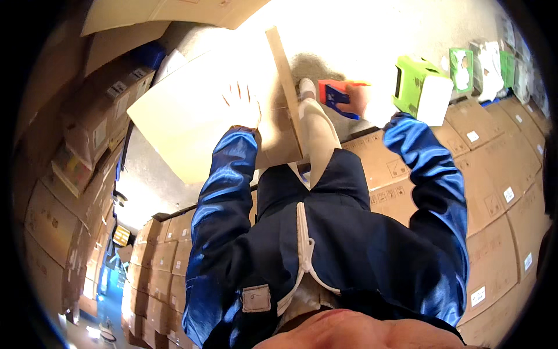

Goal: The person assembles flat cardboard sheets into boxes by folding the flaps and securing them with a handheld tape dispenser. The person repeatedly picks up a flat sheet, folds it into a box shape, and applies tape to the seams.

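Note:
My left hand lies with its fingers spread on a large cardboard box in front of me, and it holds nothing. Along the box's right side a narrow cardboard edge stands up, between my two hands. To the right of that edge, my right hand is closed around the blue handle of what looks like a tape gun with a red-orange body. Strong glare washes out part of the box top and both wrists. Whether the tape gun touches anything is not clear.
A bright green carton with a white side stands just right of my right hand. Farther right are green and clear bins. Stacked brown cartons line the right, with more cartons at lower left. Open cardboard flaps rise at upper left.

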A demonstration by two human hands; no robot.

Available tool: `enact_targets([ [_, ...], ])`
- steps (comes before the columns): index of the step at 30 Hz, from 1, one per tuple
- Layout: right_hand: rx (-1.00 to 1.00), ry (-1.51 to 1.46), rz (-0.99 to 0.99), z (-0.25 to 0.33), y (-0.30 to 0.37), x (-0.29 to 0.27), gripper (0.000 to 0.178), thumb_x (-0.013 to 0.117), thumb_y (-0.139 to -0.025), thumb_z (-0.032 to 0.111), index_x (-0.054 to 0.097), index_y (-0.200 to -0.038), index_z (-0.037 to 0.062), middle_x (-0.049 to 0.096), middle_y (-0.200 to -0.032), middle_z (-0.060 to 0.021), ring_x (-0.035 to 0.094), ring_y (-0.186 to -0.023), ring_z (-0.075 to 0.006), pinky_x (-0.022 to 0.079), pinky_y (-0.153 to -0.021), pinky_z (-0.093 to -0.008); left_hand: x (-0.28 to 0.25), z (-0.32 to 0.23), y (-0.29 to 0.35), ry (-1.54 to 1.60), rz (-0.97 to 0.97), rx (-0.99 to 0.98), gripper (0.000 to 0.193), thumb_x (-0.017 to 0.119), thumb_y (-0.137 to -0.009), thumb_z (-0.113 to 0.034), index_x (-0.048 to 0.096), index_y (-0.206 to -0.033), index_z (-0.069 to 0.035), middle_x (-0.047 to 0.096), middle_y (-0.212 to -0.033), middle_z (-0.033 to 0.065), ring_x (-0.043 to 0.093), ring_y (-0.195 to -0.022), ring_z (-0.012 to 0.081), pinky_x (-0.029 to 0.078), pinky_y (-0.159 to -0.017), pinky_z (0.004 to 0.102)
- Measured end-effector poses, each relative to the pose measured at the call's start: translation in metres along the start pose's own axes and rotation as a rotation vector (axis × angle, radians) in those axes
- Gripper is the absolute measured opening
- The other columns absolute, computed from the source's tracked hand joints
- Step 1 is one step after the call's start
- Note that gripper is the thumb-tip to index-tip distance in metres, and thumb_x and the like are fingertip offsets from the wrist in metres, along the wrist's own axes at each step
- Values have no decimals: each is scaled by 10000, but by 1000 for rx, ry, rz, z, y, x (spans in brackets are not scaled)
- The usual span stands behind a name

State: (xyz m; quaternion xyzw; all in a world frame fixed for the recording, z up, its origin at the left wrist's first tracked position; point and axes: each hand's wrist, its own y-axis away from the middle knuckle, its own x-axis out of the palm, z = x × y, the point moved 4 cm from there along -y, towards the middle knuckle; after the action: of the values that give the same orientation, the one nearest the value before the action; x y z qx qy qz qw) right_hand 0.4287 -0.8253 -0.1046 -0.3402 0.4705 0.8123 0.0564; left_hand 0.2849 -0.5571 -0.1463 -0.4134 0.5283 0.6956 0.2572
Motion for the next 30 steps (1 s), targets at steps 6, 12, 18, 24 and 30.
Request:
enact_targets([
  [6, 106, -48, 138, 82, -62, 36, 493, 532, -733, 494, 566, -932, 45, 625, -818, -136, 614, -786, -271, 473, -692, -365, 0, 6, -2, 54, -114, 96, 558, 441, -791, -284, 367, -1276, -19, 256, -1372, 175, 159, -1287, 352, 44, -1034, 520],
  [12, 138, -38, 111, 107, -58, 41, 483, 516, -762, 481, 553, -940, 33, 621, -876, -145, 622, -808, -260, 475, -705, -358, 1, 9, 4, 326, -332, 76, 540, 492, -779, -279, 384, -1267, -73, 297, -1355, 149, 209, -1274, 334, 63, -1023, 554],
  [18, -55, 9, -184, 106, -85, 83, 575, 567, -710, 533, 555, -994, 34, 613, -897, -164, 594, -836, -314, 462, -733, -399, -2, 14, 0, 417, -348, 51, 537, 486, -797, -232, 330, -1285, -71, 279, -1351, 127, 197, -1279, 298, 120, -1025, 518],
  [24, 112, -86, -181, 55, -75, 83, 644, 553, -695, 581, 550, -947, -12, 610, -793, -221, 598, -752, -367, 476, -661, -427, 2, 44, 9, 799, -567, 164, 528, 501, -771, -266, 378, -1238, -53, 355, -1298, 152, 308, -1216, 317, 180, -1010, 504],
  [30, 8, 76, -250, 99, -60, 29, 583, 580, -690, 547, 576, -935, 18, 618, -741, -197, 616, -710, -320, 482, -661, -400, 93, 320, 99, 793, -448, -1072, 604, 432, -843, -432, 361, -1241, 16, 410, -1253, 223, 371, -1177, 339, 191, -1007, 459],
])
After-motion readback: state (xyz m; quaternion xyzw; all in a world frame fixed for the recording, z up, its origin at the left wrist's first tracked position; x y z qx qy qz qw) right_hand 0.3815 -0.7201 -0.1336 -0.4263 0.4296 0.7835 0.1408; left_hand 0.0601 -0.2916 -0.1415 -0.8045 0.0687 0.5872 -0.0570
